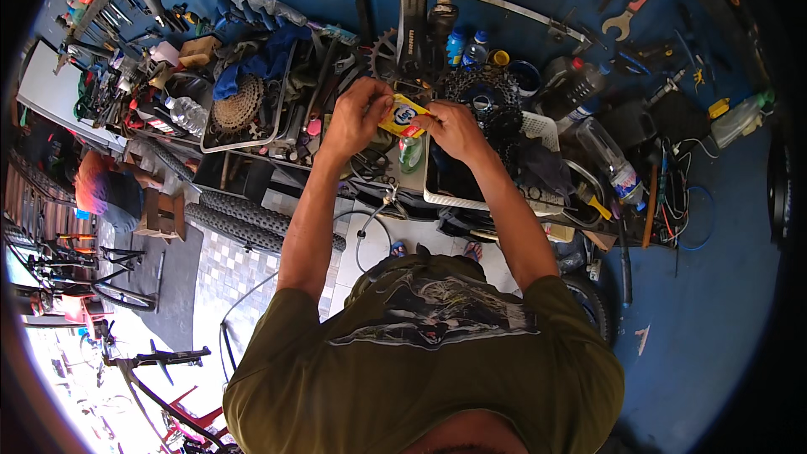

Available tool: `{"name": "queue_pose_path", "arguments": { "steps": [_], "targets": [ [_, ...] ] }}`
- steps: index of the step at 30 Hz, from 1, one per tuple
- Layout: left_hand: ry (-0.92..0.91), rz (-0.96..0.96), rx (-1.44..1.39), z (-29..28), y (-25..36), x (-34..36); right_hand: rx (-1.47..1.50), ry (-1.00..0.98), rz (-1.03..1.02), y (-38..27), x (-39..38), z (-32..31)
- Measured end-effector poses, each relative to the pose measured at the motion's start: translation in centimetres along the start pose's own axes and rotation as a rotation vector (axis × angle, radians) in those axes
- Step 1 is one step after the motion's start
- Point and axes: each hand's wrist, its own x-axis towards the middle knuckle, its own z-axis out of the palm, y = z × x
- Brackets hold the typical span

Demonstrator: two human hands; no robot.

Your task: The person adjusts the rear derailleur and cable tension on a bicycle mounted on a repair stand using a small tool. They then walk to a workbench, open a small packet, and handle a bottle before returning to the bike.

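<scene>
Both my hands hold a small yellow packet point(404, 116) with a dark round mark and some red, up over the workbench. My left hand point(360, 119) pinches its left edge, thumb and fingers closed. From the other side my right hand point(455, 129) grips the right edge with the thumb on top. Whether the packet is torn cannot be made out. Just beyond the hands stands a dark bicycle crank arm point(411, 42) with a toothed chainring point(385, 52) beside it. A green-tinted clear bottle point(411, 154) lies below the packet.
Cassettes of sprockets point(482, 105) fill a white basket point(454, 200) at right. Another tray point(220, 148) at left carries a large cassette point(239, 108) and a blue cloth point(261, 63). Tools hang on the blue wall point(555, 0). Tyres point(244, 223) lie below; a person point(109, 189) sits at far left.
</scene>
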Motion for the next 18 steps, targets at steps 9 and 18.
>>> {"name": "queue_pose_path", "arguments": {
  "steps": [9, 18],
  "targets": [
    [-0.014, -0.048, -0.073, 0.4, -1.5, -0.3, 0.0, 0.016, 0.01, 0.7, -0.5, 0.8],
    [-0.112, 0.083, 0.072, 0.1, 0.0, 0.3, -0.061, 0.123, -0.132, -3.2, 0.5, -1.2]
  ]
}}
